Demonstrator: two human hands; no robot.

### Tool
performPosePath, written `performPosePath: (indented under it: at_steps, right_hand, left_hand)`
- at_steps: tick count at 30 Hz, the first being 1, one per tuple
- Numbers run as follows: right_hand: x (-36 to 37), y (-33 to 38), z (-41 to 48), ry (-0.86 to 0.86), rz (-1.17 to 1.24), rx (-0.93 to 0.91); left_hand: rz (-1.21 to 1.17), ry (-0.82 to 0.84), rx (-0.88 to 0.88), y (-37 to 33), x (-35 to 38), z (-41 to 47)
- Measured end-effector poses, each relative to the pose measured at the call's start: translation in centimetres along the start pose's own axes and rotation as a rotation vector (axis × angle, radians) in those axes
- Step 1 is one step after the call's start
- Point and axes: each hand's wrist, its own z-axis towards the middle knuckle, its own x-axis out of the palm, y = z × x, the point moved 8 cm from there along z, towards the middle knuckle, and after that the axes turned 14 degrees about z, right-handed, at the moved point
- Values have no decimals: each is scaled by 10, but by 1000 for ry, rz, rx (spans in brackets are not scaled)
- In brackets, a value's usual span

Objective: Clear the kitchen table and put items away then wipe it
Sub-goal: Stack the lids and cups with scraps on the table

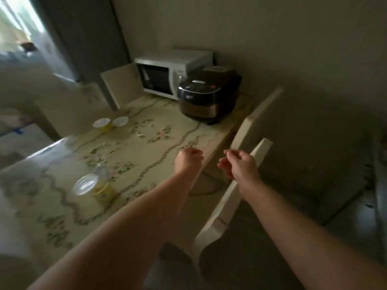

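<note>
The table [136, 155] bears a lidded cup [90, 186] at 8 o'clock from the left hand [189, 159], two cups [101, 123] at 10 and a cooker [209, 95] at 12. The left hand is clenched and empty over the table's edge. The right hand [240, 164], at 3, is loosely curled and empty.

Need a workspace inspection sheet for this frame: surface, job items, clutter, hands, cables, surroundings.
Surface: floral-patterned table under a glossy clear cover; the view is blurred.
Job's things: yellow plastic cup with clear lid near the front; two small white-topped cups side by side farther back.
Clutter: white microwave and dark rice cooker at the far end, by the wall.
Grippers: left hand over the table edge, fingers curled, empty; right hand off the table's side, loosely curled, empty.
Cables: nothing seen.
Surroundings: white chair at the table's right side; bright window upper left.
</note>
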Motion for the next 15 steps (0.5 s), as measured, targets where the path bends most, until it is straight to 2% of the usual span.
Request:
performPosePath:
  at_steps: [6,15]
  right_hand:
    - [111,-57,-53,163,-108,22]
    - [261,-155,-170,238,-128,42]
  left_hand:
    - [-72,-87,-140,103,-99,-5]
    - [-137,-142,-153,229,-271,-34]
